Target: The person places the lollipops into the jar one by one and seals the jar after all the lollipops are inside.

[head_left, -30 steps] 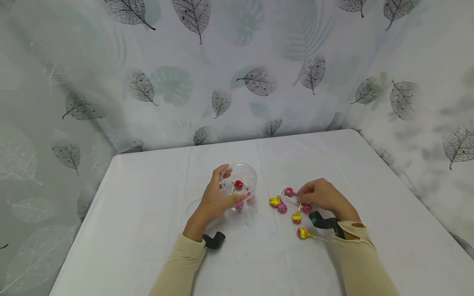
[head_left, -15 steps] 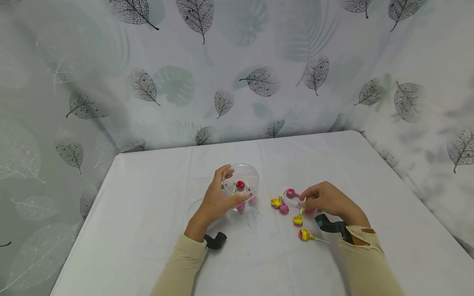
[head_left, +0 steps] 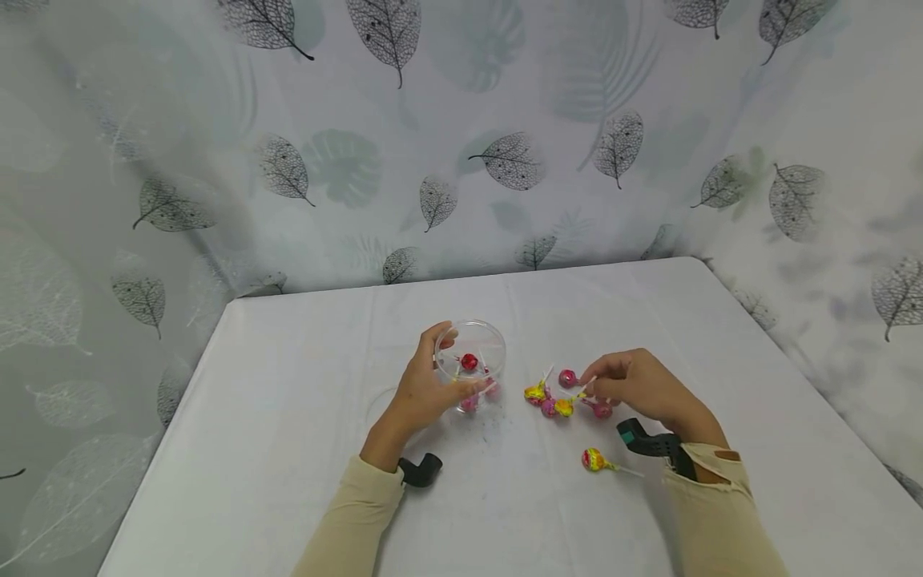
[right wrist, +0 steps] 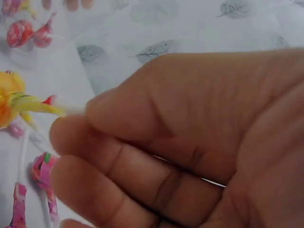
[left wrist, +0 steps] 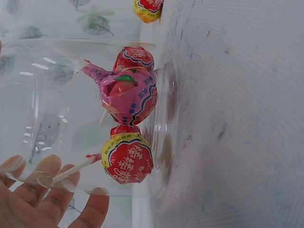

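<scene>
My left hand (head_left: 421,389) grips a clear plastic jar (head_left: 499,346) from the side, fingers behind it and thumb in front. Inside lie red, pink and red-yellow wrapped lollipops (left wrist: 127,159), at the jar's bottom in the left wrist view. Between thumb and forefinger, my right hand (head_left: 638,385) pinches the white stick of a yellow lollipop (right wrist: 7,99), whose head points left toward the jar. Around and under that hand on the table are a pink lollipop (head_left: 567,377), another pink one (head_left: 602,410) and a yellow one (head_left: 535,393).
A lone red-yellow lollipop (head_left: 594,459) lies nearer the front, its stick pointing right. A white cloth covers the table (head_left: 303,465). Leaf-printed curtains (head_left: 461,120) stand behind and along both sides. Black wrist cameras (head_left: 421,470) are strapped at both sleeves.
My right hand has taken the yellow lollipop by its stick and lifted it up and slightly left, uncovering a pink one below. The left hand keeps its hold on the jar.
</scene>
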### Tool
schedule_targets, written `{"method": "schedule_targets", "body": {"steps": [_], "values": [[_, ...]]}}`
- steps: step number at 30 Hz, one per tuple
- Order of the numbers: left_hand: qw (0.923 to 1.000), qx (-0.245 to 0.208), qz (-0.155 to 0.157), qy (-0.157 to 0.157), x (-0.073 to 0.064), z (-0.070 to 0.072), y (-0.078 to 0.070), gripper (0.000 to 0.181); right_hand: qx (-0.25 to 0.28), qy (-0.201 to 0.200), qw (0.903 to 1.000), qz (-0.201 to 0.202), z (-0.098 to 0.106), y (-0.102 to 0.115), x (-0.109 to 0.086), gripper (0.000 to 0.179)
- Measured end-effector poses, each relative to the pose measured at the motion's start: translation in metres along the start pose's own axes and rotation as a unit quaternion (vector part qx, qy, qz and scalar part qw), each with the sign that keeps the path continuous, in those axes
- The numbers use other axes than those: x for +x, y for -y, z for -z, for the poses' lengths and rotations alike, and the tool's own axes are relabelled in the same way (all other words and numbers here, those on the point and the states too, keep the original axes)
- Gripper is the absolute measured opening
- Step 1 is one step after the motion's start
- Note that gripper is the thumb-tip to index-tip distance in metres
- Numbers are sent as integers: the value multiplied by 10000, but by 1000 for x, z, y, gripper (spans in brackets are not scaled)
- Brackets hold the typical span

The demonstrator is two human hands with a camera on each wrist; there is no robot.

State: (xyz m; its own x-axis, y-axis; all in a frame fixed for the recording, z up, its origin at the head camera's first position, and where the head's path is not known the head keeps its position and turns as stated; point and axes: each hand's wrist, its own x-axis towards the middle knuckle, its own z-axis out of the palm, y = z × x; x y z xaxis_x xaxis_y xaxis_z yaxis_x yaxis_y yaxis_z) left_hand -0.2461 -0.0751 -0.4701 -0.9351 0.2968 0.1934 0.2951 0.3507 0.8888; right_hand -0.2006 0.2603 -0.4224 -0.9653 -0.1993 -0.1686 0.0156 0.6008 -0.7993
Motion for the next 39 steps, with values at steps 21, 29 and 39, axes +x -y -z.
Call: {"method": "schedule_targets", "body": {"steps": [21, 29, 39], "values": [[9999, -74, 49, 55, -2, 1, -4, 97, 654, -1379, 9813, 1175, 0, 21, -2, 16], [9999, -75, 57, 57, -2, 2, -4, 99, 892, -1745, 9730, 1219, -2, 28, -2, 19], [9999, -43, 84, 69, -2, 2, -4, 99, 1107, -2164, 9616, 1274, -3, 39, -3, 21]]}}
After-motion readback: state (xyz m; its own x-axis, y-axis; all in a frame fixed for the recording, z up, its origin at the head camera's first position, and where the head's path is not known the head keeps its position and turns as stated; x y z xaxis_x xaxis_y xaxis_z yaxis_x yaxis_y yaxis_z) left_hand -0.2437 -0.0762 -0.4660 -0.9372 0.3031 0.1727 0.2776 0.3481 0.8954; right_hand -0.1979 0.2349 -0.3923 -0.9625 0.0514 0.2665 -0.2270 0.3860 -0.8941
